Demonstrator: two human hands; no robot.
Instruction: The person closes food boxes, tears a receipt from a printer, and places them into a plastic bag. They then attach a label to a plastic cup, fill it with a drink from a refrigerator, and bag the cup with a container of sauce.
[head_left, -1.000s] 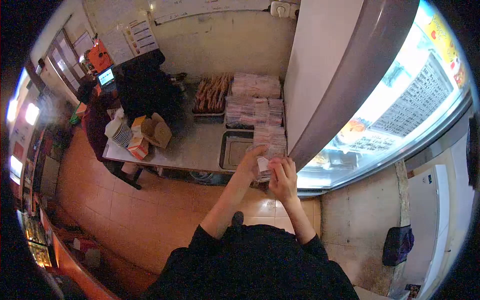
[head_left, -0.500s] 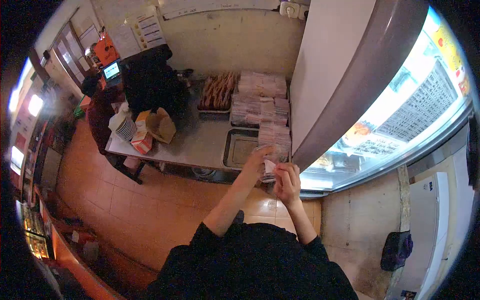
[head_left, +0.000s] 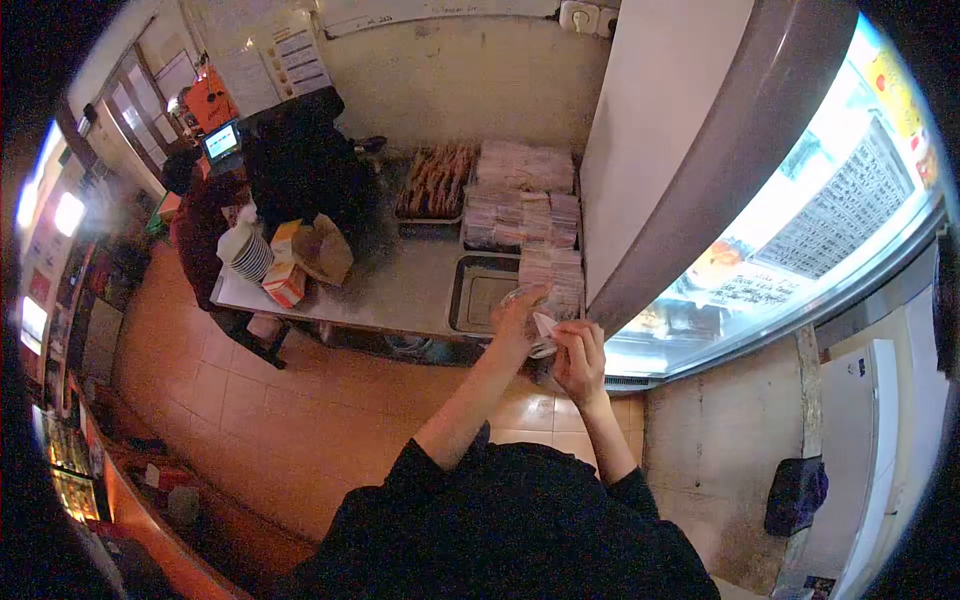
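My right hand [head_left: 580, 358] is closed in a pinch at a small white piece like paper or a packet [head_left: 545, 324]. My left hand [head_left: 513, 322] curls close by on the other side of it, palm turned toward the right hand. A glossy, see-through patch shows by the left fingers, too blurred to name. Both hands are in front of the table's right end. Beside them are a metal tray [head_left: 463, 292] and rows of small wrapped packets [head_left: 550, 266], with more packets [head_left: 520, 220] stacked behind.
Brown skewered pieces [head_left: 437, 178] fill a tray at the back of the table [head_left: 390, 290]. Further left are stacked white cups [head_left: 246, 252], an orange-and-white box [head_left: 287, 285] and a brown paper bag [head_left: 330, 252]. A lit glass-fronted fridge [head_left: 760, 240] stands at right. A person in dark red [head_left: 195, 230] is at far left.
The white piece shows more upright between my hands. My right hand has shifted slightly right, and the left hand has turned a little. The table things stay put.
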